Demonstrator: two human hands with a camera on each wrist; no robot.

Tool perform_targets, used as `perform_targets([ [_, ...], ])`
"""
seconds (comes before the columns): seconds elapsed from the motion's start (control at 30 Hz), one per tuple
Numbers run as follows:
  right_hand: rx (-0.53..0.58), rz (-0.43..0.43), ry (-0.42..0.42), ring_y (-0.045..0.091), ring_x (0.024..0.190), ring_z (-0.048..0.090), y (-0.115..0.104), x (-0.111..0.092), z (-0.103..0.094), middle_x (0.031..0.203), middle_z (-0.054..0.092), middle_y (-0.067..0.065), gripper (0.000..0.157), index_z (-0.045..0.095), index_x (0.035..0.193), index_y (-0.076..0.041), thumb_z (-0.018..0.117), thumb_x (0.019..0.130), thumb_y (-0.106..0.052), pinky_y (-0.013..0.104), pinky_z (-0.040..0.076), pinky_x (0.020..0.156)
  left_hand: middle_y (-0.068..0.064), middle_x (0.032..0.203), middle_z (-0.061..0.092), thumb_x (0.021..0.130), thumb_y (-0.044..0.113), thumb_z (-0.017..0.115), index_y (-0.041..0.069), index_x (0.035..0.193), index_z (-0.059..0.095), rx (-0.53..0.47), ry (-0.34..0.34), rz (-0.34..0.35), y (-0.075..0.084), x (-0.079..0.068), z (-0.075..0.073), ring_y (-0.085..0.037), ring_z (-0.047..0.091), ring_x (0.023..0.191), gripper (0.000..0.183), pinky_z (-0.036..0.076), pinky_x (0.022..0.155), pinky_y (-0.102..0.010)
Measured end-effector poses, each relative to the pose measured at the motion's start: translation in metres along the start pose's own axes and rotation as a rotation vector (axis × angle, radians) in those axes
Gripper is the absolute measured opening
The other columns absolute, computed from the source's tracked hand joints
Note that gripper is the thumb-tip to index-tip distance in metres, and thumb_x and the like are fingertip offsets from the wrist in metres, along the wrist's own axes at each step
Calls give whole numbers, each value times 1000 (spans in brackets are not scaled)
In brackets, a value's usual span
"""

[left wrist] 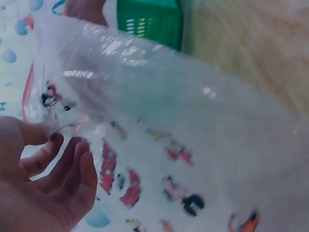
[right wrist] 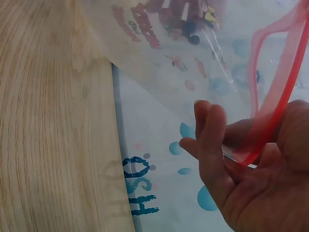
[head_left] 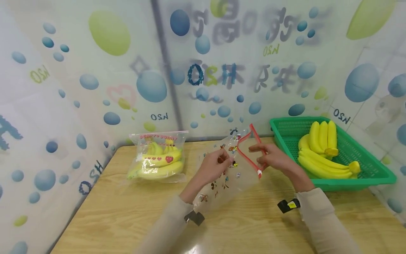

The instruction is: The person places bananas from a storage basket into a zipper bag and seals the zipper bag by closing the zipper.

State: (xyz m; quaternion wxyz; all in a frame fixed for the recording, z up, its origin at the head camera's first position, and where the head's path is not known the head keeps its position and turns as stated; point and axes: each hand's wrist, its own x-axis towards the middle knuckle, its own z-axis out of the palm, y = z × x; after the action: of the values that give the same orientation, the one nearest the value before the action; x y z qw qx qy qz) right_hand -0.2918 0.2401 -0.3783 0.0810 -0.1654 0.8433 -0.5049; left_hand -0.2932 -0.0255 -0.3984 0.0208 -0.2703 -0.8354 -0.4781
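Note:
A clear zip bag [head_left: 233, 176] with small cartoon prints and a red zip strip is held up over the table, its mouth spread open toward the right. My left hand [head_left: 214, 165] pinches the clear film between thumb and fingertips, as the left wrist view shows up close. At the mouth, my right hand [head_left: 272, 157] grips the red-edged rim [right wrist: 280, 104], which runs between its thumb and fingers. The right wrist view has the printed film [right wrist: 164, 63] stretching away from that hand. No contents show inside this bag.
Left on the wooden table [head_left: 104, 211] stands a clear zip bag [head_left: 158, 158] with yellow bananas inside. A green basket [head_left: 336, 183] at the right holds two bunches of bananas [head_left: 326, 165]. A patterned curtain [head_left: 203, 106] closes off the back and sides.

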Motion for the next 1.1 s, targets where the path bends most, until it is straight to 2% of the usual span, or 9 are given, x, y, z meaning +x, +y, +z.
perform_targets([
  [0.1, -3, -6, 5, 12, 62, 60, 1, 0, 1, 150, 46, 36, 58, 44, 147, 13, 53, 90, 10, 27, 59, 60, -6, 79, 70, 102, 23, 65, 12, 92, 64, 25, -9, 11, -1, -1, -14, -15, 64, 65, 15, 48, 56, -26],
  [0.17, -17, -14, 6, 14, 66, 62, 2, 0, 2, 150, 47, 36, 59, 44, 147, 12, 53, 89, 10, 28, 59, 59, -5, 89, 72, 100, 17, 67, 12, 101, 63, 36, 4, 16, 0, -1, -21, -14, 67, 74, 7, 52, 63, -25],
  [0.33, -78, -61, 1, 26, 87, 65, 1, 1, 4, 148, 49, 35, 59, 47, 145, 13, 53, 87, 12, 29, 60, 58, -11, 126, 61, 97, -1, 64, 22, 151, 43, 146, -37, 132, 7, -1, -35, -12, 65, 80, 63, 54, 69, -24],
  [0.4, -101, -87, -6, 32, 96, 65, 0, 1, 5, 147, 51, 35, 58, 49, 144, 12, 53, 87, 13, 30, 60, 57, -13, 139, 52, 96, -5, 60, 28, 158, 38, 234, -72, 203, 11, -2, -39, -11, 62, 76, 74, 52, 65, -24],
  [0.5, -124, -126, -12, 36, 106, 62, -3, 1, 8, 145, 54, 34, 56, 51, 142, 12, 54, 86, 14, 31, 60, 57, -12, 146, 46, 93, -8, 55, 26, 148, 54, 347, -118, 270, 15, -4, -44, -9, 55, 70, 64, 47, 62, -23],
  [0.63, -144, -154, -19, 32, 95, 64, -7, 0, 12, 144, 55, 32, 54, 53, 141, 10, 55, 87, 13, 30, 59, 57, -7, 134, 54, 86, -3, 57, 18, 119, 69, 430, -111, 308, 17, -6, -49, -6, 49, 63, 41, 44, 60, -21],
  [0.87, -172, -174, -27, 21, 81, 63, -9, -1, 15, 143, 57, 31, 54, 53, 142, 10, 57, 88, 12, 28, 59, 57, -2, 111, 63, 88, 3, 59, 14, 96, 68, 526, 44, 404, 19, -7, -58, -9, 52, 66, 16, 40, 58, -21],
  [1.0, -167, -154, -32, 19, 75, 64, -9, 1, 18, 143, 56, 33, 54, 52, 142, 10, 59, 88, 10, 29, 59, 58, -3, 119, 62, 91, 5, 56, 16, 93, 65, 576, 100, 434, 22, -9, -59, -12, 57, 75, 14, 44, 60, -22],
  [1.1, -145, -106, -41, 20, 69, 68, -10, 3, 22, 143, 55, 34, 57, 49, 145, 9, 63, 90, 6, 32, 61, 59, -5, 129, 60, 92, 10, 50, 17, 95, 62, 639, 100, 466, 27, -10, -55, -15, 57, 83, 14, 45, 63, -26],
])
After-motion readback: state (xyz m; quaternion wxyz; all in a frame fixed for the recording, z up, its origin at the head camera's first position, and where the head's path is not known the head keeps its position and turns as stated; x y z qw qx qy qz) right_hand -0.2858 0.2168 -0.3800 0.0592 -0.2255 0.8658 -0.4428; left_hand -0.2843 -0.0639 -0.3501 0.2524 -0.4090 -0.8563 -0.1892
